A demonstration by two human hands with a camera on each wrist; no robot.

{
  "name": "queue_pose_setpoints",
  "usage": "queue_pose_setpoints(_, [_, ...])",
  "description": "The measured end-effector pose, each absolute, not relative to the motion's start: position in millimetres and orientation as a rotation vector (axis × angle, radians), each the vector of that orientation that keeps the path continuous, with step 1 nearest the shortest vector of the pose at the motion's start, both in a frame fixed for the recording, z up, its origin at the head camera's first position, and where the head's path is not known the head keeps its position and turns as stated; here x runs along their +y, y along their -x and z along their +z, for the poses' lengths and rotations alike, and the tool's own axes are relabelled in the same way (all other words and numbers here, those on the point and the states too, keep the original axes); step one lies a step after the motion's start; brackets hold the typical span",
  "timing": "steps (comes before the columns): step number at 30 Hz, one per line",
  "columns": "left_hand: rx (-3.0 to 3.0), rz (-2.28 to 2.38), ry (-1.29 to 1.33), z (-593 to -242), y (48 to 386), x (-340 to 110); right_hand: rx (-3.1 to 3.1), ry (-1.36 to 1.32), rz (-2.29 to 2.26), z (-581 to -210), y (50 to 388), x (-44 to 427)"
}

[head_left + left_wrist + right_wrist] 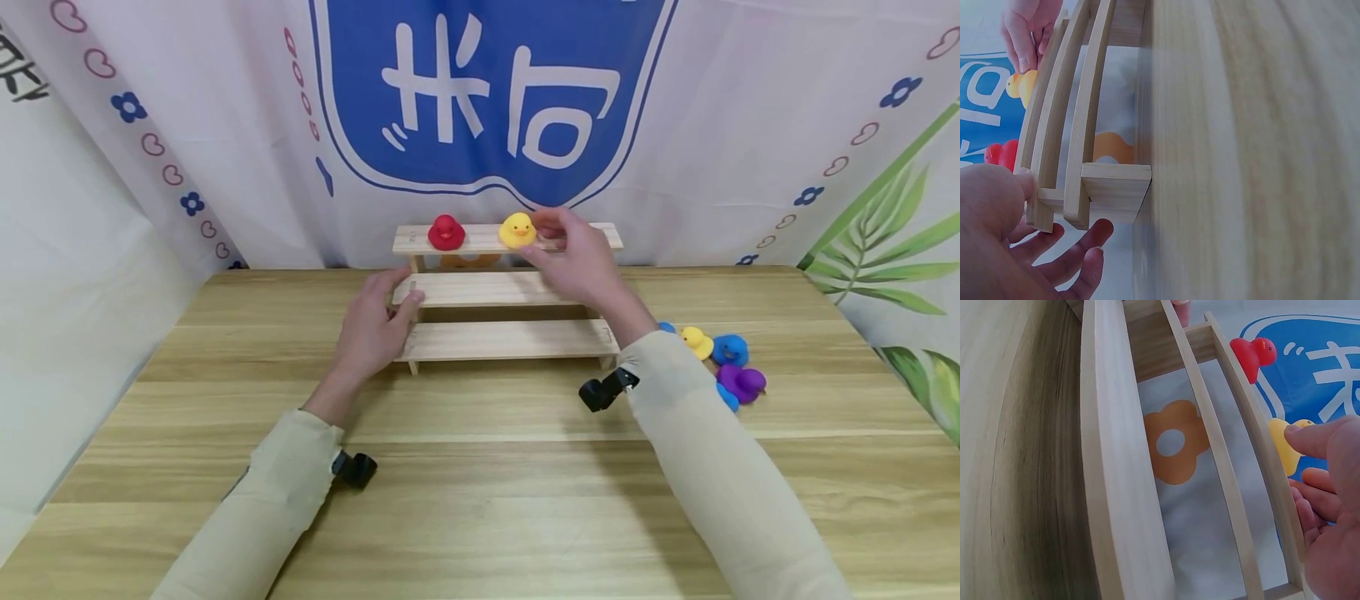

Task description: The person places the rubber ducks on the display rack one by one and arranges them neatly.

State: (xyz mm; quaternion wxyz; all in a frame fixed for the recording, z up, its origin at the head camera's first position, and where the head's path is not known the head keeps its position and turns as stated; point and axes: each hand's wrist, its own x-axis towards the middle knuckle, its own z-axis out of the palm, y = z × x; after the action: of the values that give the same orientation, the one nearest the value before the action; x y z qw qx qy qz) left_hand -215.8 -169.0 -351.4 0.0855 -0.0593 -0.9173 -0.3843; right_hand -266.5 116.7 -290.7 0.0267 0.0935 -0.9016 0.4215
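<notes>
A three-step wooden shelf (517, 340) stands at the table's back; its steps also show in the left wrist view (1079, 125) and right wrist view (1125, 450). On the top step, a red duck (446, 233) sits left of a yellow duck (517, 231). My right hand (581, 258) pinches the yellow duck from its right side, the thumb touching it in the right wrist view (1341, 487). My left hand (372, 323) grips the shelf's left end, thumb at the middle step; in the left wrist view (997, 225) its other fingers curve around the end.
Right of the shelf, partly behind my right forearm, lie several ducks: another yellow one (697, 342), a blue one (731, 350) and a purple one (742, 383) among them. A printed curtain (712, 125) hangs directly behind the shelf, along the table's (465, 500) back edge.
</notes>
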Motion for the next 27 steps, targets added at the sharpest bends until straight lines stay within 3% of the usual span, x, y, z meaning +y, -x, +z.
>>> queue_pose_setpoints(17, [-2.722,-1.144,0.172,-352,215,-175,-2.669,-0.441,1.435,-293,249,155])
queue_pose_setpoints(27, [-2.741,-1.156,0.180,-352,217,-169,-2.675,-0.372,1.410,-296,231,183])
